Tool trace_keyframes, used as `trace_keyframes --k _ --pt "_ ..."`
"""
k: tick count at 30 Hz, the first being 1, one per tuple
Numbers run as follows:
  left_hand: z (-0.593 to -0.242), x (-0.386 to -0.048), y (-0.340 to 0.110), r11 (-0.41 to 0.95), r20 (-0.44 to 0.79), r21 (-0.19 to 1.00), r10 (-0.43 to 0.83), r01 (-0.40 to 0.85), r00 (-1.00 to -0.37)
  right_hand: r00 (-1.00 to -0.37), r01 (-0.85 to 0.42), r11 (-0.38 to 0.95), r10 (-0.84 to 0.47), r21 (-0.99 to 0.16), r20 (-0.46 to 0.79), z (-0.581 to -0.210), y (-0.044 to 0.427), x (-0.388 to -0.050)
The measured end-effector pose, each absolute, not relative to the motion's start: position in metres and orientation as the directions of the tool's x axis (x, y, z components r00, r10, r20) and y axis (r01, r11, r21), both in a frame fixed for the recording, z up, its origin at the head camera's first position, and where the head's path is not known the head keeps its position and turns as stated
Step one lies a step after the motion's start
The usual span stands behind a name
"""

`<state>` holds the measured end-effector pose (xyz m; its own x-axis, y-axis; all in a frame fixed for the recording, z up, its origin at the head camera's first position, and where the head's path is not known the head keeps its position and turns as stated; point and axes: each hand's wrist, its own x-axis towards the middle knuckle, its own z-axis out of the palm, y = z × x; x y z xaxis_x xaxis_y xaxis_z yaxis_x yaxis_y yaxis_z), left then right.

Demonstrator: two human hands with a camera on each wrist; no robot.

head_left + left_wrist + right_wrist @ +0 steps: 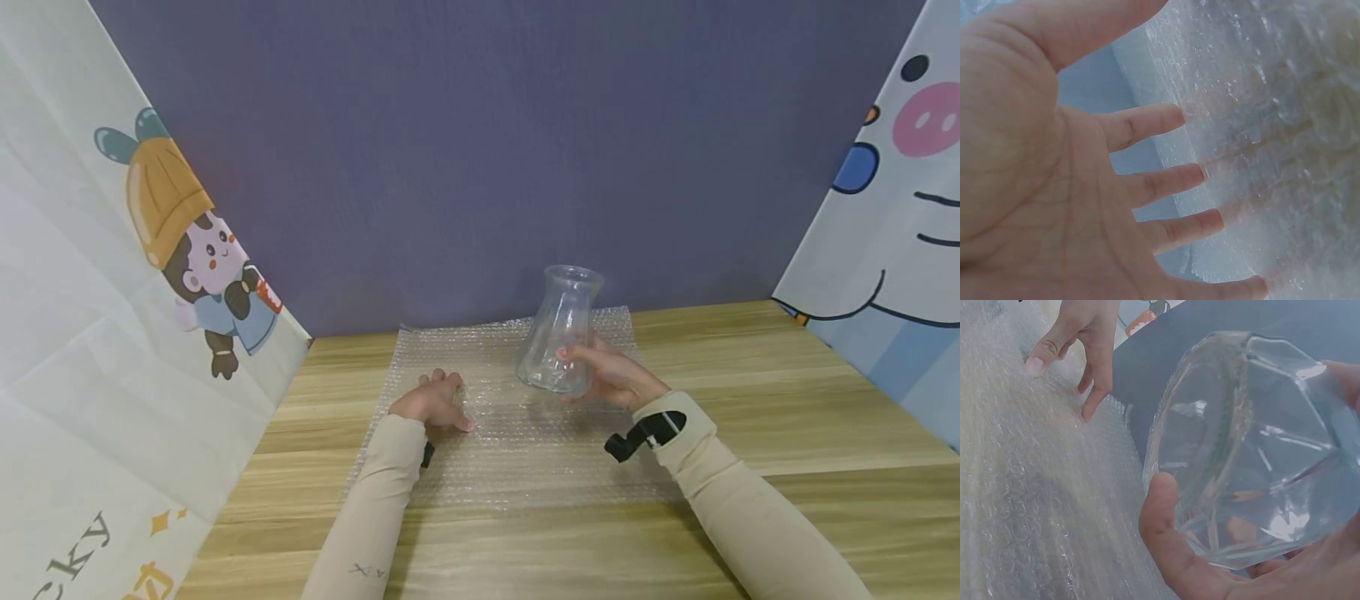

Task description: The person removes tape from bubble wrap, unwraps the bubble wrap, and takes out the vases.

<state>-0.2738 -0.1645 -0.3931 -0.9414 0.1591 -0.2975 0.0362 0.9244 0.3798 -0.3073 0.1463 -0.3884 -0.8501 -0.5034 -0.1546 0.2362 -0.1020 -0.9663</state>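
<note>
My right hand [617, 377] grips a clear glass vase [551, 337] low on its body, holding it tilted above a sheet of bubble wrap [510, 467]. The vase narrows to a neck and has a flared rim. In the right wrist view, the thumb [1163, 519] presses the faceted glass close to the base. My left hand [437, 403] is over the left part of the sheet, its fingers spread. The left wrist view has those fingertips [1194, 174] at the bubble wrap, with the thumb apart from them.
A wood-grain table [750, 400] lies under the sheet. Behind it rises a dark blue-grey panel [450, 167]. A white cartoon-printed sheet [82, 317] stands on the left, and another printed sheet [885, 275] on the right.
</note>
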Motion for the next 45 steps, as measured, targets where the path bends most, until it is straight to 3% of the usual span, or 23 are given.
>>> trace_keyframes --k 24,45 --pt "-0.393 -0.275 -0.161 0.93 -0.303 0.365 0.156 0.037 -0.94 -0.857 0.209 -0.09 -0.496 -0.974 -0.138 -0.389 0.155 -0.31" --pt "-0.395 -0.276 -0.159 0.931 -0.299 0.364 0.146 0.029 -0.943 -0.884 0.077 -0.015 -0.463 -0.997 -0.061 -0.385 0.16 -0.312"
